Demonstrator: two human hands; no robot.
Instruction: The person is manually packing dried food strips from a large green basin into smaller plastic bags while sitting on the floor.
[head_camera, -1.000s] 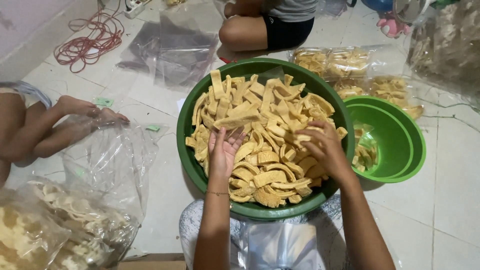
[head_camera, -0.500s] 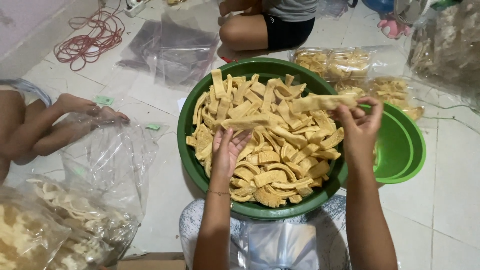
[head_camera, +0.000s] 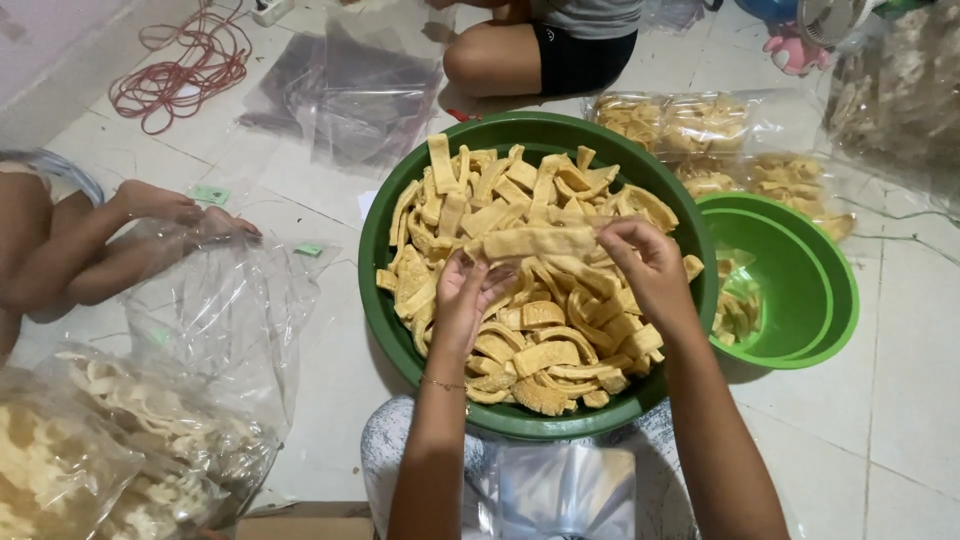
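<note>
Held over the middle of the big green basin (head_camera: 385, 300): a long flat cracker strip (head_camera: 540, 241), left hand (head_camera: 468, 300) and right hand (head_camera: 645, 262) pinched shut on its two ends; judged light, stiff, brittle, best supported at both ends.

light: bright, even, soft indoor | shadows: faint, under green basin (head_camera: 385, 300) on floor (head_camera: 900, 420) | glare: sheen on clear plastic bags (head_camera: 230, 320) | focus: centre sharp, corners slightly soft | distortion: mild wide-angle bend at edges
</note>
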